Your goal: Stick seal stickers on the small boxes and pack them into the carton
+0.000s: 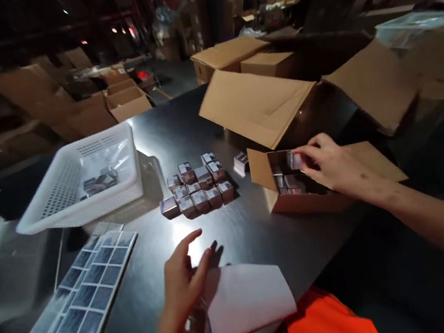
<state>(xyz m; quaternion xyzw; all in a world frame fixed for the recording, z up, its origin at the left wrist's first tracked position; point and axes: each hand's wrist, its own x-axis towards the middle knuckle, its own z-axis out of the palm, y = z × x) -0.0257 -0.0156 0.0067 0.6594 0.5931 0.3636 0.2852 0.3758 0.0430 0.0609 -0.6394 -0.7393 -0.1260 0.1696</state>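
Note:
Pinched in my right hand [328,164] is a small box [295,160], held over an open cardboard carton [314,200]. Similar small boxes [291,183] sit inside that carton, partly hidden by its wall and my hand. My left hand [186,275] hovers above the table's front part, thumb and forefinger apart, with nothing between them. Beyond it stands a cluster of several small dark boxes [198,187] with pale labels on top. One more small box [241,162] stands alone between the cluster and the carton. A white sheet [250,298] lies beside my left hand.
A white perforated basket [130,194] holding a plastic bag and small boxes stands at the left. Sheets of square labels [87,298] lie at the table's left edge. A large open cardboard box [254,103] is behind the carton, its flap reaching over the dark table [173,121].

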